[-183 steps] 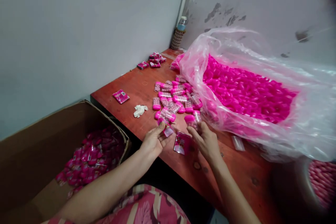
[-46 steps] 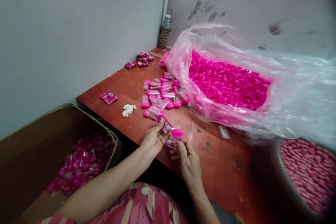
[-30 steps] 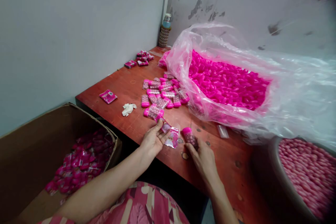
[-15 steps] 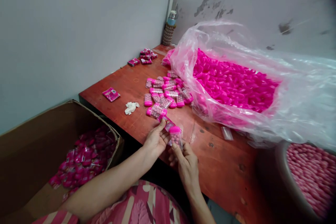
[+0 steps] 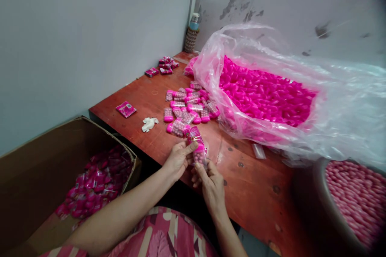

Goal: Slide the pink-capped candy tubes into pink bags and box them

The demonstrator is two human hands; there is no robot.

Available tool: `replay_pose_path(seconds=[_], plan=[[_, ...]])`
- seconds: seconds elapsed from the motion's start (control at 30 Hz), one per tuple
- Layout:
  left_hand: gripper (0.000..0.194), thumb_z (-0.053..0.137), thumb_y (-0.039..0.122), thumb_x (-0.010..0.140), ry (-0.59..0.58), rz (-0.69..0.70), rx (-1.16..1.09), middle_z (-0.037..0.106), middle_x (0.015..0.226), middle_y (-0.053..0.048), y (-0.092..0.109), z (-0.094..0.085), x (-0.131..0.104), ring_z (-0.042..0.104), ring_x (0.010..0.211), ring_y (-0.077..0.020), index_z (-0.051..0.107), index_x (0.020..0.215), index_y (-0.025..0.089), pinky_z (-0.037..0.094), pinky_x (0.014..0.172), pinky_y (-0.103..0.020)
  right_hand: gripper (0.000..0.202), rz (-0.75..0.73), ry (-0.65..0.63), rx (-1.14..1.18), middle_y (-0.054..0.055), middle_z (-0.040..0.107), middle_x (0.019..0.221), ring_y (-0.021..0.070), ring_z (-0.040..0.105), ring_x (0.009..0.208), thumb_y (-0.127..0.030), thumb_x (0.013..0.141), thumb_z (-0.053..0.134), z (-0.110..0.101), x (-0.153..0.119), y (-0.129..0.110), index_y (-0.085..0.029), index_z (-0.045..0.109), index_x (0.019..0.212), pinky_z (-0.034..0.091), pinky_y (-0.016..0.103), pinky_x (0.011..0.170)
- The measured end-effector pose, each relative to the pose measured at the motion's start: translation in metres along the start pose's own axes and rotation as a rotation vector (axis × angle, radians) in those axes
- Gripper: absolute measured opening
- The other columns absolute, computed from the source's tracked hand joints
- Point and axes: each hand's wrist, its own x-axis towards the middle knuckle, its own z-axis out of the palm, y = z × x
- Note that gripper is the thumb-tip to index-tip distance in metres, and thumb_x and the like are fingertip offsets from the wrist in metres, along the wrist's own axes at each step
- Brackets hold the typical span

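Over the table's front edge, my left hand is closed, its thumb pressed near the pink cap of a small clear candy container and on a printed pink wrapper. The wrapper lies behind and above the container; whether the two are joined I cannot tell. My right hand pinches the container's clear lower end, where pink candy balls show through. Just beyond my fingers lies a group of similar filled containers with pink caps.
A clear plastic bag of pink caps stands at the back right. A tub of pink candy balls is at right. On the left are a cardboard box of packets, white crumpled tissue, a flat packet and a bottle.
My hands have come closer together. The wrapper has turned more upright behind the container, and my left thumb now reaches the container's cap. The view has shifted slightly.
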Motion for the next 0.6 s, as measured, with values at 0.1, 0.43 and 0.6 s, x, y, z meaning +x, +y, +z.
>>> replay_pose_path(seconds=[0.1,0.43,0.6], plan=[[0.022,0.071,0.026,0.062,0.009,-0.043,0.031,0.06,0.057,-0.003,-0.003,-0.0012,0.0007,0.055,0.049,-0.0099,0.057,0.065,0.01,0.044,0.049,-0.02,0.026,-0.007,0.022,-0.034,-0.005,0.054,0.053,0.0105,0.05,0.041,-0.044,0.078,0.052,0.0007,-0.0012,-0.0002,-0.019,0.05,0.084,0.041,0.02,0.039],[0.019,0.071,0.024,0.061,0.026,-0.062,0.212,0.06,0.054,-0.004,0.0012,0.0038,-0.0011,0.055,0.047,-0.0097,0.06,0.06,0.008,0.045,0.05,-0.02,0.021,-0.023,0.0,0.063,-0.004,0.054,0.055,0.0084,0.048,0.041,-0.039,0.079,0.053,-0.0025,0.0003,0.003,-0.019,0.052,0.086,0.039,0.018,0.039],[0.02,0.071,0.025,0.06,0.0,-0.065,0.186,0.06,0.056,-0.004,-0.003,0.0044,-0.0024,0.054,0.049,-0.0089,0.061,0.06,0.007,0.045,0.052,-0.02,0.022,0.037,-0.075,0.258,-0.004,0.054,0.055,0.0065,0.044,0.036,-0.04,0.078,0.054,-0.0049,0.0031,0.0046,-0.018,0.052,0.081,0.033,0.016,0.032]])
